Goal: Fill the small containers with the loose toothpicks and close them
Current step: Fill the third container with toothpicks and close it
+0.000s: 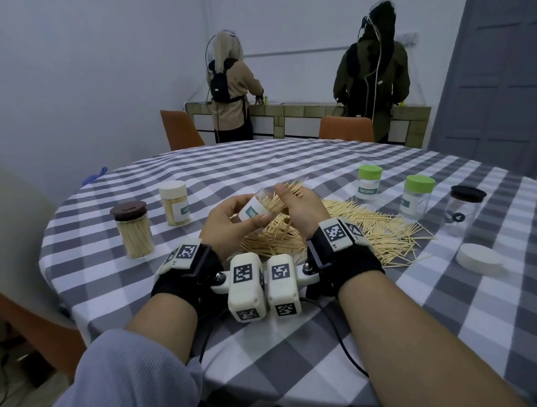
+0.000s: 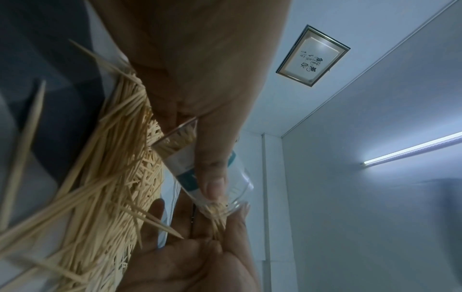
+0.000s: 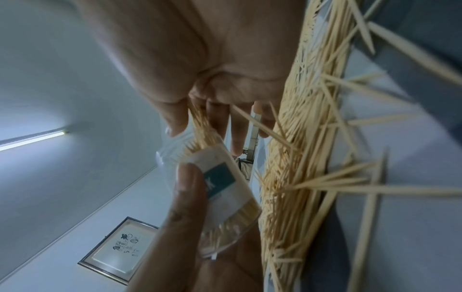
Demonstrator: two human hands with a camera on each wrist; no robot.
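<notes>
My left hand [image 1: 230,215] grips a clear labelled container [image 1: 255,209], tilted with its open mouth toward my right hand. The left thumb lies across the label [image 2: 212,183]. My right hand [image 1: 295,198] pinches a bundle of toothpicks [image 1: 288,189] whose ends reach into the container's mouth [image 3: 200,126]. Some toothpicks lie inside the container [image 3: 225,189]. Under both hands spreads the pile of loose toothpicks [image 1: 350,226], also filling the left wrist view [image 2: 112,168] and the right wrist view [image 3: 300,138].
On the checked tablecloth [image 1: 269,344] stand a full brown-lidded jar [image 1: 133,230] and a full white-lidded one [image 1: 174,202] at left. Two green-lidded containers [image 1: 369,181] [image 1: 417,197], an empty black-lidded jar [image 1: 464,210] and a loose white lid [image 1: 478,258] are at right. Two people stand at a far counter.
</notes>
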